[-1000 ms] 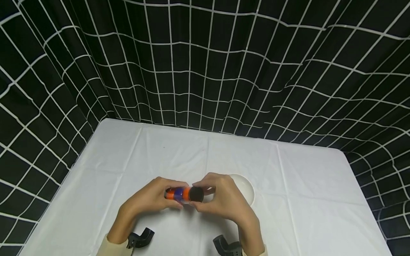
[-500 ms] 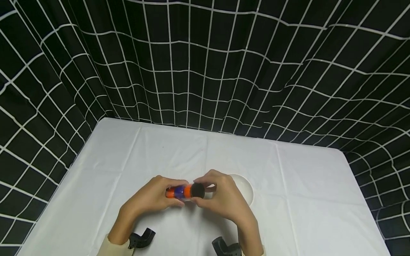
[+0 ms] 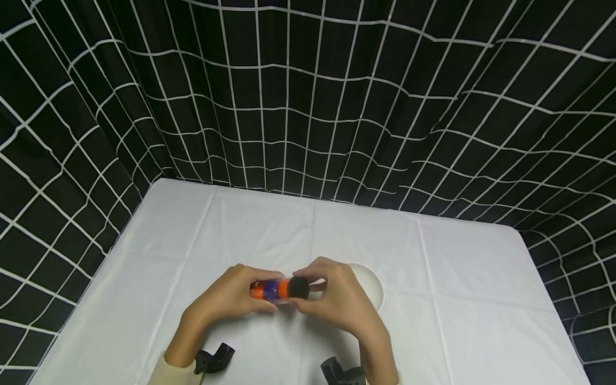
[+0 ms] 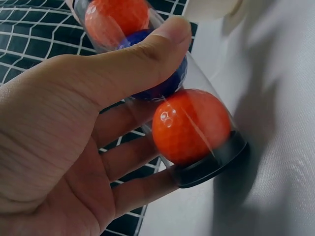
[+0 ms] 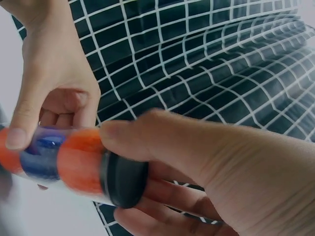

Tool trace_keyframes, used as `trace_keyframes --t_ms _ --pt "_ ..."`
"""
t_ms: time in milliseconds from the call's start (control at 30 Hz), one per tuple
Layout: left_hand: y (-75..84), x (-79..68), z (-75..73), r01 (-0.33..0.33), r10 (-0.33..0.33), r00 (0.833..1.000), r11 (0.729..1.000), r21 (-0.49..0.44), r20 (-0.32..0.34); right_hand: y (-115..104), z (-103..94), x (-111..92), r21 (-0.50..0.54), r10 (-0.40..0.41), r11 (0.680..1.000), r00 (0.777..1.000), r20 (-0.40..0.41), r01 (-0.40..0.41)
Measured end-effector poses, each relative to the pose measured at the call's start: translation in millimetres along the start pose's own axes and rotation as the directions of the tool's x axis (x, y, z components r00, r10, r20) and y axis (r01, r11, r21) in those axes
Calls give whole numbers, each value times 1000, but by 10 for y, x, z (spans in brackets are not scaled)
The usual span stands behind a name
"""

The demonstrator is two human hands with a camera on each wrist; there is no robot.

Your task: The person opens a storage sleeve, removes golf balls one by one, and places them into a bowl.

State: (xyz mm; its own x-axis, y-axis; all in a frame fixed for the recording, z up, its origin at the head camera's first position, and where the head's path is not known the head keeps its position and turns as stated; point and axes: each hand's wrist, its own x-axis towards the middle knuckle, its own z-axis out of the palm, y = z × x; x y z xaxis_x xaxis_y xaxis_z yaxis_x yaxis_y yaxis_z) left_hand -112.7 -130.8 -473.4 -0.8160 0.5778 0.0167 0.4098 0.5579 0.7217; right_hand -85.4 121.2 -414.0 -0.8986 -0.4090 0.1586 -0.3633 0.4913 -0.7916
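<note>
Just left of the white dish [image 3: 371,283], I have a clear tube [image 3: 275,289] of orange balls [image 4: 192,125] either side of a blue ball [image 4: 167,82], left grip [image 3: 226,297] clamped round its body, right grip [image 3: 339,297] pinching its black cap [image 3: 299,288]. The left-wrist view shows dimples the head view blurs.

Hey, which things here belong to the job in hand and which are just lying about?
In the job:
clear tube, holding orange golf balls and a blue golf ball
its black end cap
left hand, gripping the tube
right hand, gripping the cap end

Seemingly just there:
white bowl, partly behind that hand
white tablecloth
white-gridded black curtain
</note>
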Motion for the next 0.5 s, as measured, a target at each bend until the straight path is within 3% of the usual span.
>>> trace_keyframes --t_ms 233,500 --pt "0 1 -2 10 -9 1000 1000 -24 12 -15 -33 -24 20 2 1000 999 46 -3" --pt "10 18 23 11 -11 1000 1000 -20 -3 8 -35 -34 16 9 1000 1000 16 -9"
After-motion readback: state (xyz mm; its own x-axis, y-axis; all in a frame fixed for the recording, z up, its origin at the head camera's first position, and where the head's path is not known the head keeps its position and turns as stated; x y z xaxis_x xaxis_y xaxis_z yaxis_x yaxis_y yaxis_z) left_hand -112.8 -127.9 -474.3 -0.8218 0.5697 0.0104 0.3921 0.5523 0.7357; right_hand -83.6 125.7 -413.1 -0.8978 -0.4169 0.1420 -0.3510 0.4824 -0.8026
